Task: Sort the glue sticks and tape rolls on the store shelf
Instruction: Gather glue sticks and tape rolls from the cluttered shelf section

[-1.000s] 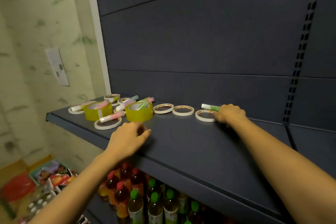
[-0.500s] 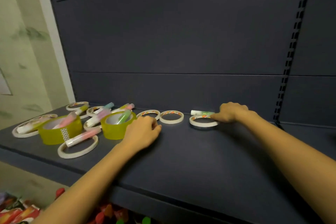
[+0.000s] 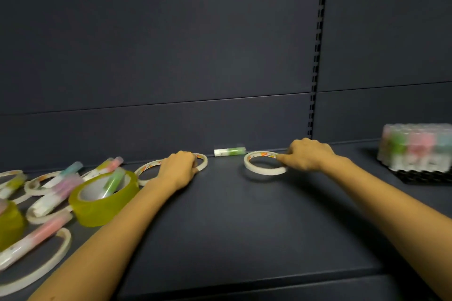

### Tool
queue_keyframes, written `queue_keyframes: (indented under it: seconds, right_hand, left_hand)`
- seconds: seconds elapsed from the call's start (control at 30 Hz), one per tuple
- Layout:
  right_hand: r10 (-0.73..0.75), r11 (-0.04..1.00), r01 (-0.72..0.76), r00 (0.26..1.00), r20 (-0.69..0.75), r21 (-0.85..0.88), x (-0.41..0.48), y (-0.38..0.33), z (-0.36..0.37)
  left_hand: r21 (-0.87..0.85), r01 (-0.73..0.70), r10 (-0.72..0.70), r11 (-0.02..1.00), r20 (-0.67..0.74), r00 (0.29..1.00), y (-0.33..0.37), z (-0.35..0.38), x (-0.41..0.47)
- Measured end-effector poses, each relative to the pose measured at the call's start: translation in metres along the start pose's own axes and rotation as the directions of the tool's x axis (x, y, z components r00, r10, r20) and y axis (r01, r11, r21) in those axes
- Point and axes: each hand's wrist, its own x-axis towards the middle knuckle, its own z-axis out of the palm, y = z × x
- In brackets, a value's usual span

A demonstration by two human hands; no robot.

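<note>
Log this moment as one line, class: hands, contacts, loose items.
left hand: grips left tape ring | right hand: pinches right tape ring | green glue stick: lying untouched between hands

— What lies on the dark shelf point(image 3: 232, 227)?
— At the middle of the back edge, a green glue stick point(image 3: 230, 151) on its side. A thin white tape roll point(image 3: 265, 166) sits just in front, a second thin roll point(image 3: 203, 160) to its left.
— And the left end?
— A wide yellow tape roll point(image 3: 102, 203) among more thin rolls and pastel glue sticks point(image 3: 56, 193), jumbled.
— The right?
— A wrapped pack point(image 3: 415, 151) on a black tray point(image 3: 428, 178), near the back edge.
</note>
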Motion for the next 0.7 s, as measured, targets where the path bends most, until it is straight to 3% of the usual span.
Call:
queue_keyframes:
  seconds: [0.17, 0.27, 0.47, 0.7]
  right_hand:
    - [0.085, 0.996, -0.085, 0.995, -0.048, 0.006, -0.025, 0.023, -0.003]
    - [0.125, 0.992, -0.127, 0.988, -0.088, -0.015, -0.042, 0.043, -0.008]
    - [0.204, 0.979, -0.203, 0.970, -0.129, 0.024, -0.085, 0.106, -0.033]
    - [0.280, 0.957, -0.290, 0.937, -0.211, -0.019, -0.145, 0.206, -0.064]
  left_hand:
    - [-0.148, -0.153, 0.152, 0.977, -0.013, 0.988, 0.016, -0.014, -0.005]
    - [-0.121, -0.318, 0.313, 0.940, -0.060, 0.948, 0.039, -0.022, -0.014]
    - [0.011, -0.571, 0.564, 0.821, -0.173, 0.808, 0.108, -0.039, -0.034]
    - [0.020, -0.735, 0.704, 0.678, -0.307, 0.641, 0.208, -0.053, -0.059]
